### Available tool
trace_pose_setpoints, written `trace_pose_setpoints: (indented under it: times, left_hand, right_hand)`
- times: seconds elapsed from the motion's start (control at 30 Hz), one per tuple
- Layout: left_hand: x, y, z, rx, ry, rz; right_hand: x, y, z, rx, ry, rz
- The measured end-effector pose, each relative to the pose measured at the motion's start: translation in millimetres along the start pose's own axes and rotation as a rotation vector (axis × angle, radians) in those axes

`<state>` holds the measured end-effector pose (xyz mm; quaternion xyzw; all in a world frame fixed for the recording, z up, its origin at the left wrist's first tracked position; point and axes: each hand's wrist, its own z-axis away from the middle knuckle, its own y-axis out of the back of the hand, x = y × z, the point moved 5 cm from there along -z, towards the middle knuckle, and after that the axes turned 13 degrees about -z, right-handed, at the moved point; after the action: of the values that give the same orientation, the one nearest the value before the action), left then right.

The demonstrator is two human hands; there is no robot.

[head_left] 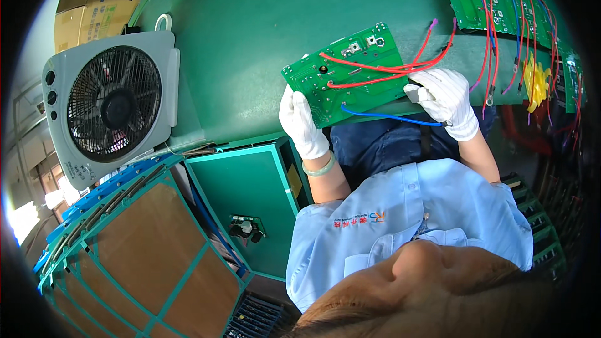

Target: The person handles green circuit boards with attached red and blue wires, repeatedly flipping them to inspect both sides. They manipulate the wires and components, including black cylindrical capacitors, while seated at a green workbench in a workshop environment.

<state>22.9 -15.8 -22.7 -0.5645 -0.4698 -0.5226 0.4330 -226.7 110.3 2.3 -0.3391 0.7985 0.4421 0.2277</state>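
Note:
A green circuit board (360,91) is held tilted over the front edge of the green table. My left hand (302,122), in a white glove, is closed on its left edge. My right hand (446,101), gloved too, is closed at its right edge. A small dark grey block (411,92) shows at the right fingertips; whether it belongs to the board I cannot tell. Red wires (400,72) run from the board toward the upper right, their ends loose. A blue wire (388,116) runs from its lower part to beneath my right hand.
More circuit boards (482,6) with red and blue wires lie at the table's far right, the wires hanging over its edge near a yellow bundle (536,81). A grey box fan (116,103) stands left on the green table (250,37). Cardboard boxes (94,9) are behind it.

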Motion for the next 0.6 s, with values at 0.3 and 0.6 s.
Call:
trace_pose_setpoints:
  times: [0.3,0.6]
  left_hand:
    - [0.0,-1.7,-0.1,-0.021,-0.037,-0.02]
    - [7.8,-5.6,1.2,-0.021,-0.028,-0.059]
  right_hand:
    - [-0.1,2.1,1.7,0.021,0.031,0.018]
    - [-3.6,1.9,-0.6,0.057,0.047,0.039]
